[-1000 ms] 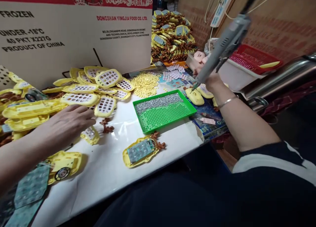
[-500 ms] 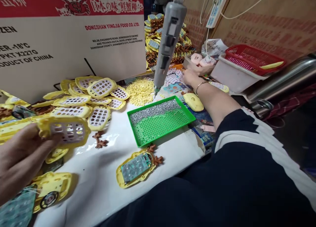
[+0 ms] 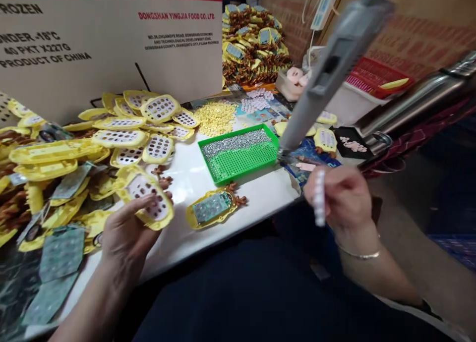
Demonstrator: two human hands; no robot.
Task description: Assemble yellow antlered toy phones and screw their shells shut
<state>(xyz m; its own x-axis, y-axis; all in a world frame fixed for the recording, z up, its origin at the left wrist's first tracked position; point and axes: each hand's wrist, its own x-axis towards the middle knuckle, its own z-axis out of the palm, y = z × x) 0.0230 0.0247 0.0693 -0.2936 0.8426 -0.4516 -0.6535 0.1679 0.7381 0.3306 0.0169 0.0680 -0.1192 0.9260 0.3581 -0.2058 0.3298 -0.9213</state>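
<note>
- Smooth yellow plastic, this shell [image 3: 158, 208] in my left hand [image 3: 130, 228]!
- Glossy white table [image 3: 184, 176], right by its front edge.
- Polished metal cylinder [image 3: 414, 99] gleaming, right edge.

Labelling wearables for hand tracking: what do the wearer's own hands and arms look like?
Both hands are ungloved. The left hand shows no band at the wrist, and its forearm is uncovered as far as the view goes. The right hand has a thin silvery bracelet at the wrist; farther up, a dark sleeve with a whitish stripe shows.
</note>
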